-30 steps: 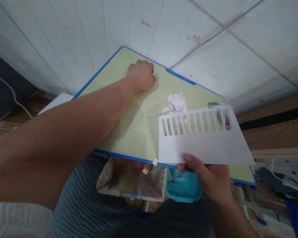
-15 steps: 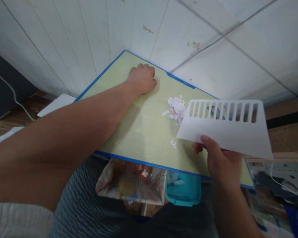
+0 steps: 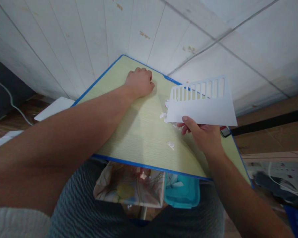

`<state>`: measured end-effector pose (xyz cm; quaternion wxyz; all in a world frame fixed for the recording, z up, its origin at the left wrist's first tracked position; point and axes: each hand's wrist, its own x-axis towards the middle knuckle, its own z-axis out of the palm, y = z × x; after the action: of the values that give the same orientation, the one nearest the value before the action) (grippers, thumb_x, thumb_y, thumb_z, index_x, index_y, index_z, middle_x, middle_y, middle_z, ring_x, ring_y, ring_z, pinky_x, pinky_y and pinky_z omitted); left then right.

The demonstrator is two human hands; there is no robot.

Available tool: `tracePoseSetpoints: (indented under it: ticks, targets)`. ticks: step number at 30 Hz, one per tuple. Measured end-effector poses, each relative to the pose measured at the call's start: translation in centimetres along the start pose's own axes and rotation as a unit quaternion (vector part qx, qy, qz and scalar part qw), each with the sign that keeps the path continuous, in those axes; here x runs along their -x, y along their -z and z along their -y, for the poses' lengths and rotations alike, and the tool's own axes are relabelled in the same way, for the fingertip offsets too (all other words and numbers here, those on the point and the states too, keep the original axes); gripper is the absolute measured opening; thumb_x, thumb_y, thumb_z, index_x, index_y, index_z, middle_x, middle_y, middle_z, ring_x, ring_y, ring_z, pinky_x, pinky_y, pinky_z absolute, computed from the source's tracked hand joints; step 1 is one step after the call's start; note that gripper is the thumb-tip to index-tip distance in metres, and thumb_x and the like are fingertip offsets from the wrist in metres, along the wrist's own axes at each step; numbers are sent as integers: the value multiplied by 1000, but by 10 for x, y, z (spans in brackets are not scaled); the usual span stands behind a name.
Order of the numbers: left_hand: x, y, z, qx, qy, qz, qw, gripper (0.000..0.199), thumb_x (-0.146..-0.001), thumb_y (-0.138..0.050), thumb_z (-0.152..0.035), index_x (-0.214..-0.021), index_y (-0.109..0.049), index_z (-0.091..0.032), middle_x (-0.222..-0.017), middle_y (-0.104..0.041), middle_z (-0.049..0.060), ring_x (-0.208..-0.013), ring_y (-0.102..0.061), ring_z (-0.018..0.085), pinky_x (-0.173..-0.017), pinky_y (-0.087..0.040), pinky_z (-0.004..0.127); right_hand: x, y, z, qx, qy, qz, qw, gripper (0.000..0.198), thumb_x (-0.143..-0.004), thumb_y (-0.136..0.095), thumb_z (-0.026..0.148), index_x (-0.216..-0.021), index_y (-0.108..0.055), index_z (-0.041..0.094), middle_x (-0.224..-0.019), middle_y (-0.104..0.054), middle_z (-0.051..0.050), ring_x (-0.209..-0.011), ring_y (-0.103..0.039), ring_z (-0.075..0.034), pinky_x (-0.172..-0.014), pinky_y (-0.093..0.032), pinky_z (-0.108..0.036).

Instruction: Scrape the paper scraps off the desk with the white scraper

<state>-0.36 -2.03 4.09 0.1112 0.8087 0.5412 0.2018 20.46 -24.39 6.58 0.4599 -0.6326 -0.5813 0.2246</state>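
Note:
My right hand [image 3: 201, 134] grips a flat white slotted panel [image 3: 201, 110] by its lower edge, thumb on top and fingers beneath. A row of long slots runs along the panel's far side. It is held tilted over the yellow-green tabletop [image 3: 136, 132] and covers most of a pile of small white paper scraps [image 3: 163, 115], whose left edge peeks out. One loose scrap [image 3: 171, 145] lies nearer to me. Toward the table's back left corner, my left hand [image 3: 139, 82] rests on the surface as a closed fist, with nothing showing in it.
Below the table's blue front edge sit a patterned cloth-lined container [image 3: 129, 186] and a turquoise plastic box [image 3: 182, 191] with pale bits inside. A small dark object [image 3: 224, 131] lies by the right edge. Behind stands a white panelled wall [image 3: 94, 36] with a cable [image 3: 201, 52].
My right hand has carried the white panel left and away from me, over the paper scraps. My left fist stays in place on the table.

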Motion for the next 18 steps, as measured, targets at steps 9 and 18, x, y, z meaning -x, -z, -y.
tracePoseSetpoints:
  ticks: [9, 18]
  targets:
    - [0, 0, 1, 5, -2, -7, 1000, 48, -111, -62, -41, -151, -79, -21, -160, -71, 10, -154, -52, 39, -133, -42, 58, -32, 2, -3, -21, 20, -13, 999, 30, -90, -85, 41, -69, -76, 21, -69, -82, -9, -52, -67, -19, -55, -58, -35]
    - [3, 2, -1, -24, -15, -10, 1000, 43, -114, -56, -30, -147, -78, -15, -160, -70, 15, -151, -57, 37, -129, -46, 57, -22, 8, 13, -14, 19, 98, 995, 34, -87, -91, 45, -62, -75, 27, -60, -74, -5, -50, -65, -23, -50, -57, -39]
